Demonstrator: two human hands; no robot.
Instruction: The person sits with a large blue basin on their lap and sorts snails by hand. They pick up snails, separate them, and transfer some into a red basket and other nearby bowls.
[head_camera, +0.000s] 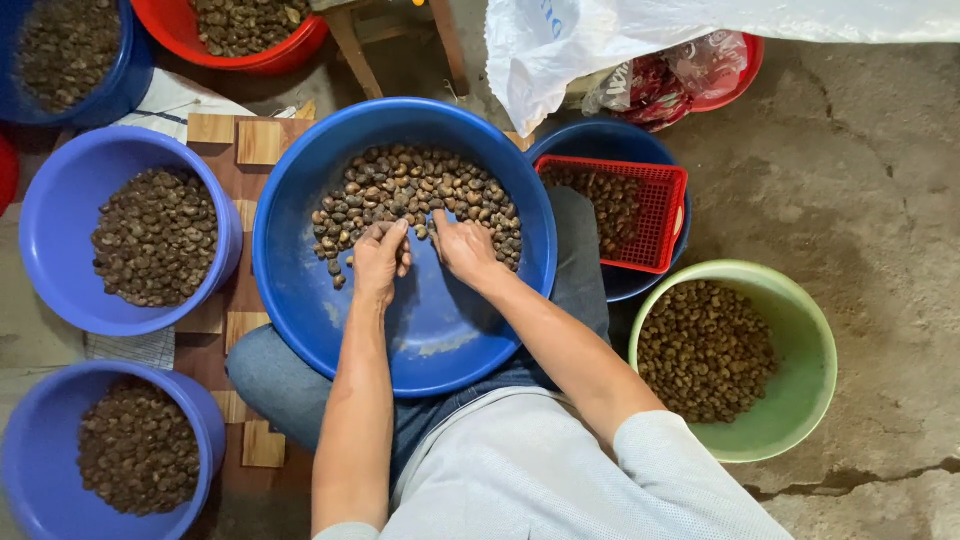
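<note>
A large blue basin (300, 300) rests on my lap, its far half covered with small brown nuts (420, 185). My left hand (380, 262) lies inside the basin at the near edge of the pile, fingers curled onto a few nuts. Close beside it, my right hand (465, 248) touches the pile with fingers spread over the nuts. The near half of the basin floor is bare.
Basins of the same nuts ring me: two purple ones at left (60, 200) and lower left (40, 430), a green one (810, 350) at right, a red crate (665, 220) in a blue basin, red (160, 20) and blue (125, 75) ones at top. White plastic bag (600, 30) behind. Cracked concrete floor at right.
</note>
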